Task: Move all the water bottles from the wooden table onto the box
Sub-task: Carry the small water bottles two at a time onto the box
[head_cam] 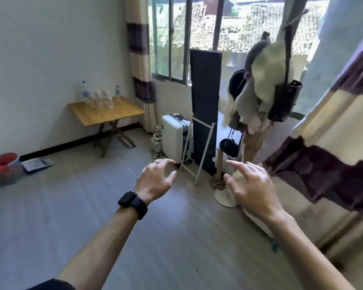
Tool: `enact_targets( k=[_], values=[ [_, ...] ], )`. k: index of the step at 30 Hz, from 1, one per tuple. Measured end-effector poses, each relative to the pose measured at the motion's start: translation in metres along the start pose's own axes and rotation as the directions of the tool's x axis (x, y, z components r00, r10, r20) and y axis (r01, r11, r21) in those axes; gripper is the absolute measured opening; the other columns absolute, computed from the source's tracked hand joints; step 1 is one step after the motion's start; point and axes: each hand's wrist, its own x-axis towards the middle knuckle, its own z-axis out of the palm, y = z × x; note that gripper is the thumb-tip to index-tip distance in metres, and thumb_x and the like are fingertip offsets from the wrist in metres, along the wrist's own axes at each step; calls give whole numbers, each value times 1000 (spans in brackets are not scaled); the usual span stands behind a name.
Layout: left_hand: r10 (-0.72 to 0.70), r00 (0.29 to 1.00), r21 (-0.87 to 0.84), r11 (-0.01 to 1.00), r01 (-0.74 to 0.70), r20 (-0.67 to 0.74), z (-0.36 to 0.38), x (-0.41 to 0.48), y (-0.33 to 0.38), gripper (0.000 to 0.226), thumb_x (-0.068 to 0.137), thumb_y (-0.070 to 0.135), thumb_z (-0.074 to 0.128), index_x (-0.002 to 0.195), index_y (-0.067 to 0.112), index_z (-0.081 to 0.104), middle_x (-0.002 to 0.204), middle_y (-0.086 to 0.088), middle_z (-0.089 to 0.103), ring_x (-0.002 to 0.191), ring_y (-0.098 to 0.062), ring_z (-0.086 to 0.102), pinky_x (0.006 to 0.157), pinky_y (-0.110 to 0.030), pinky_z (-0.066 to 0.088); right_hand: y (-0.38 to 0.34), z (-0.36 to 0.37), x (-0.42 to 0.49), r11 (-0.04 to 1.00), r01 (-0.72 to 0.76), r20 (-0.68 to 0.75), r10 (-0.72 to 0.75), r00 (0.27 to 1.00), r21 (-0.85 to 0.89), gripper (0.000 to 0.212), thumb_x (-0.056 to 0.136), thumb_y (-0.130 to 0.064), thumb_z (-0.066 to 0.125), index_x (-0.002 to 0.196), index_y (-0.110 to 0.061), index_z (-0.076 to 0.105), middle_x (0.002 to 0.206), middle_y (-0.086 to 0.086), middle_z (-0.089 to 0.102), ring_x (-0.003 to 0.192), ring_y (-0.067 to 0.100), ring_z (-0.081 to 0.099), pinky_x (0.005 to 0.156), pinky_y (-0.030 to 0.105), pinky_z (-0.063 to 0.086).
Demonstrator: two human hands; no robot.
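Several clear water bottles (99, 97) with blue caps and labels stand on a small wooden folding table (111, 113) against the white wall at the far left. My left hand (155, 177), with a black watch on the wrist and a ring, reaches out over the floor with relaxed fingers and holds nothing. My right hand (249, 182) is stretched forward beside it, fingers spread, also holding nothing. Both hands are far from the table. No box shows in view.
A white suitcase (175, 137) stands by the window next to a tall dark panel (205, 109). A coat rack (266, 84) hung with bags and clothes stands at the right. A basket (5, 168) sits on the floor at left. Curtains (331, 126) hang at right.
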Motion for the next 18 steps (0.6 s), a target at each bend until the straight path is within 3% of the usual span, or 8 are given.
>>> enact_targets(
  k=[9,18],
  values=[
    [-143,979,114,981,160,-145,-119,74,-139,36,93,36,62,128,28,62,129,2,63,123,-18,56,104,-35,44,-117,140,152,975,177,106,-192,976,137,46,93,-46,63,137,-37,58,132,-5,63,137,21,40,114,34,32],
    [-191,937,128,963,236,-294,-176,206,-200,35,91,34,65,126,27,64,124,1,65,117,-19,59,100,-34,46,-167,224,309,922,297,87,-327,941,250,43,93,-47,61,135,-40,57,130,-10,63,134,18,42,105,23,29]
  ],
)
